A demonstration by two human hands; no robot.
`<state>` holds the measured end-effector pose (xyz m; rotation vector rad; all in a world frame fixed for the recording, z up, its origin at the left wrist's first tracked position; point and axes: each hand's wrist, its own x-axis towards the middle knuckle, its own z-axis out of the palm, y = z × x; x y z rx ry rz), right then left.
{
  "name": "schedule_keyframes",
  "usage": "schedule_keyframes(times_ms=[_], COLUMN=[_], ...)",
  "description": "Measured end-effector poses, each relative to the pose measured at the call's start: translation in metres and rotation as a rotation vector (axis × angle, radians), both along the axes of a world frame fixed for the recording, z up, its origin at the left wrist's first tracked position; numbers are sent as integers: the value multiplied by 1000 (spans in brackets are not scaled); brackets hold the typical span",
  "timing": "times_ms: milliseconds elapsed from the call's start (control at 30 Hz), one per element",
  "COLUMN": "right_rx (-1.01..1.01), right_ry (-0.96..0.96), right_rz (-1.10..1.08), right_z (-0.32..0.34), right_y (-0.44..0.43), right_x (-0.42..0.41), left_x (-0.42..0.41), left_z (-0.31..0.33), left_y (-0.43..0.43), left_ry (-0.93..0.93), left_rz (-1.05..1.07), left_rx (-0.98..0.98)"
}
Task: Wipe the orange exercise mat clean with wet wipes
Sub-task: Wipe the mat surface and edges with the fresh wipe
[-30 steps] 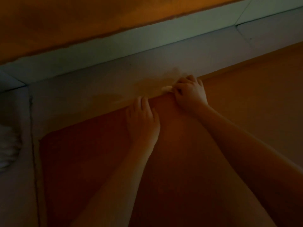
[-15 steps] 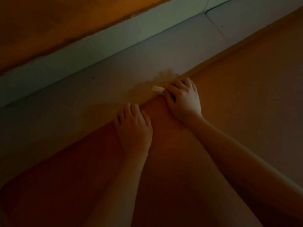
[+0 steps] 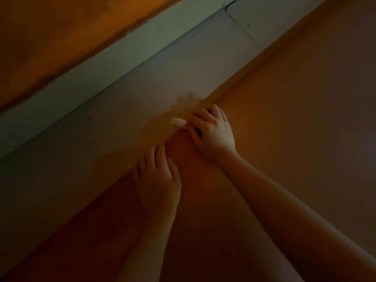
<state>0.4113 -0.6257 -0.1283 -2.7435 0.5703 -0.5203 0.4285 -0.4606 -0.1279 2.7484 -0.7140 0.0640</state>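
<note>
The orange mat (image 3: 295, 149) filled the near and right of the scene. The left hand (image 3: 157, 180) lay flat on it, fingers relaxed, by its far edge. Just farther right, the right hand (image 3: 211, 133) pinched a white wet wipe (image 3: 179, 121) against that edge, beside the grey floor (image 3: 114, 127).

- No text, label, brand, number or sign can be read in this dim view.
- The orange mat (image 3: 284, 129) shows plain colour with no legible print.
- The wet wipe (image 3: 179, 121) is too small and blurred to show any marking.
</note>
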Motion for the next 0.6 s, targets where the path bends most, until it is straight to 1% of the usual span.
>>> schedule_keyframes(times_ms=[267,400,467,533,600], right_rx=[22,39,41,46,51], right_ry=[-43,-62,-69,-90,-105], right_rz=[6,12,14,22,29], right_z=[-2,-2,-2,-2,-2], right_y=[-2,-1,-1,-2,-3], right_x=[-1,0,1,0,0], left_x=[-2,1,1,-2,-5], left_z=[-1,-1,1,5,4], left_y=[-3,-2,-9,-19,-28], left_ry=[-40,-24,2,34,14], left_rz=[9,17,62,164,220], left_rx=[32,19,-1,-16,17])
